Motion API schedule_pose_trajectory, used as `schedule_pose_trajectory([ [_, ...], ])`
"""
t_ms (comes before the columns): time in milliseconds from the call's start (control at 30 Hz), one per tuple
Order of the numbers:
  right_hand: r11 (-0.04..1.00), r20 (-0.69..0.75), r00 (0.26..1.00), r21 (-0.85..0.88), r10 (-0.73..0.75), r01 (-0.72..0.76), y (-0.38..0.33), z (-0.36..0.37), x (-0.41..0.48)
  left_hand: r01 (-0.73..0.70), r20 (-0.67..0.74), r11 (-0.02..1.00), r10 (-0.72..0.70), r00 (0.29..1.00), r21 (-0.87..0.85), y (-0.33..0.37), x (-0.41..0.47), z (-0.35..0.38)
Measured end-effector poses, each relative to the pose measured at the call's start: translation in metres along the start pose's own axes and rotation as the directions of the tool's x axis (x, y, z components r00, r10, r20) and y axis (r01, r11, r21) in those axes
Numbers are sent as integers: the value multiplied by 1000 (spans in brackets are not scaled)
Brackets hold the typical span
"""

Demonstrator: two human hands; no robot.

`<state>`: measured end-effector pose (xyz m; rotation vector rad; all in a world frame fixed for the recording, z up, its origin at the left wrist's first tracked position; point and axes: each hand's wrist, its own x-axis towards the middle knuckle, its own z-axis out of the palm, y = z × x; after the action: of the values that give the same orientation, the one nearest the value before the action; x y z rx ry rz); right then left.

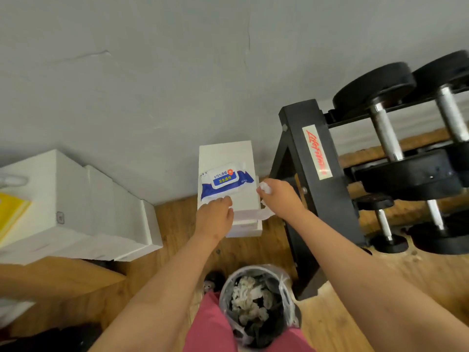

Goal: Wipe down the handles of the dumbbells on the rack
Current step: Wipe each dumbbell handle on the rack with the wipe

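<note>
Fingers of the right hand [280, 199] are clamped round a crumpled white wet wipe [265, 188], its loose end trailing below the fist; fingers of the left hand [215, 217] are bent down onto the near edge of a flat blue-and-white wipe pack [225, 180], and whether they grip or merely press it cannot be told. Grey plastered wall [152, 85] fills the upper field; wooden plank floor [342, 313] lies below. Black steel rack [314, 158] stands at right, just beside the right hand; black round-headed dumbbells with chrome handles [387, 133] lie across its tiers, larger ones above, smaller ones below, all apart from both hands and untouched. White foam boxes [76, 207] are stacked at left against the wall. Round bin with a clear liner [256, 306] stands near the person's legs, holding crumpled white wipes. White box stack [225, 153] stands between foam boxes and rack, against the wall; the pack lies on top of it.
</note>
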<state>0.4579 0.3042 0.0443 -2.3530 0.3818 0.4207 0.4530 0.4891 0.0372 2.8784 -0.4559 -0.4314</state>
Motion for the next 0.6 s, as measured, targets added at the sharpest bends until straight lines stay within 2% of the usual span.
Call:
schedule_pose_trajectory([
  [167, 993, 39, 992, 13, -119, 118, 19, -27, -49, 76, -73, 997, -77, 994, -21, 42, -45, -3],
  [300, 985, 61, 984, 59, -168, 164, 39, -37, -101, 82, -107, 993, -91, 990, -87, 69, -89, -1],
  [433, 979, 52, 984, 120, -169, 162, 56, -44, -150, 67, -129, 985, -88, 988, -158, 90, -130, -1],
  [600, 963, -72, 992, 241, -107, 122, 77, -40, -213, 52, -105, 942, -92, 990, -333, 113, -179, 7],
])
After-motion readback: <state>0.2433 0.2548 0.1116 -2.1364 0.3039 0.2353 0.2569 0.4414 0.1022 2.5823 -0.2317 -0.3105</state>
